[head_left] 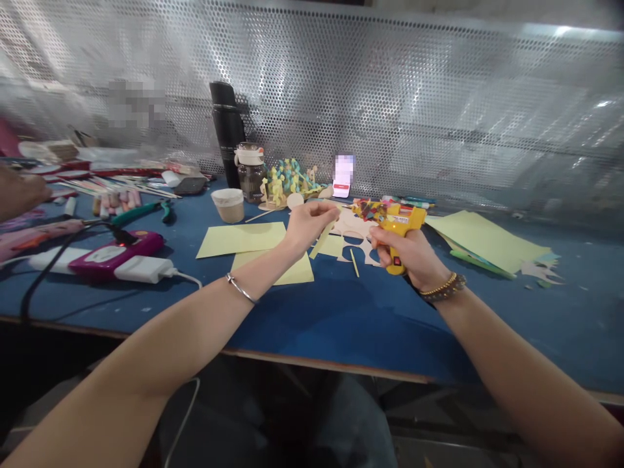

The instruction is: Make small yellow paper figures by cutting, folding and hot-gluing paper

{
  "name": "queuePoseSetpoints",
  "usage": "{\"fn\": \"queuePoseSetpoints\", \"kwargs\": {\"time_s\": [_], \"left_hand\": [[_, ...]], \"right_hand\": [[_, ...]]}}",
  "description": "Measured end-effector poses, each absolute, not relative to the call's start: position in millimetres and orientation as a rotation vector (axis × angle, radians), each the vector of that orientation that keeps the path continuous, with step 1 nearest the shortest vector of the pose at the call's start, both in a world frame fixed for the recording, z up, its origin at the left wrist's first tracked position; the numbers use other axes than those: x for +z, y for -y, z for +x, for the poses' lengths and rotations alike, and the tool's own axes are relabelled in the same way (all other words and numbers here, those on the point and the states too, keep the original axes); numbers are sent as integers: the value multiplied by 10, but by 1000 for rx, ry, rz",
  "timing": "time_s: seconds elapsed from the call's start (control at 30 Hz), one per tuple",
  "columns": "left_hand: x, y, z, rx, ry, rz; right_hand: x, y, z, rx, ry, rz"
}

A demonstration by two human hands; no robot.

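Note:
My right hand (pixel 407 250) grips a yellow hot glue gun (pixel 402 224) by its handle, its nozzle pointing left. Between the fingertips of my left hand (pixel 314 224) is pinched a narrow yellow paper strip (pixel 322 242), which hangs down toward the table. The nozzle is close to those fingertips; whether it touches the strip I cannot tell. Beneath the hands lie cut-out pale paper scraps (pixel 361 229) with round holes and a thin yellow sliver (pixel 354 262). Yellow paper sheets (pixel 244 238) rest under and beside my left forearm.
Left stands a purple power strip (pixel 117 255) with plugs and cables, near green pliers (pixel 146 211). Behind are a paper cup (pixel 228 205), a jar (pixel 251 174), a black flask (pixel 227 133), curled paper pieces (pixel 290 179) and a phone (pixel 343 175). More sheets (pixel 487 240) lie right. Another person's hand (pixel 19 192) is far left.

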State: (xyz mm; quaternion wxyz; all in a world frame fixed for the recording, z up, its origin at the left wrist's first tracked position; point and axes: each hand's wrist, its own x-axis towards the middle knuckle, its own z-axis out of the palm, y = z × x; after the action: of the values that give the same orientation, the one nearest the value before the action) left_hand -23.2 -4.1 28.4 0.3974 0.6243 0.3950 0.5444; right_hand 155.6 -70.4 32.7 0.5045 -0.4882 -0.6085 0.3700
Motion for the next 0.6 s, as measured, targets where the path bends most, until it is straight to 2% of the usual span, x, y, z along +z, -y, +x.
{"fn": "queuePoseSetpoints", "kwargs": {"time_s": [0.6], "left_hand": [[243, 1, -238, 1408, -958, 1675]], "right_hand": [[351, 722, 1538, 900, 1446, -1212]]}}
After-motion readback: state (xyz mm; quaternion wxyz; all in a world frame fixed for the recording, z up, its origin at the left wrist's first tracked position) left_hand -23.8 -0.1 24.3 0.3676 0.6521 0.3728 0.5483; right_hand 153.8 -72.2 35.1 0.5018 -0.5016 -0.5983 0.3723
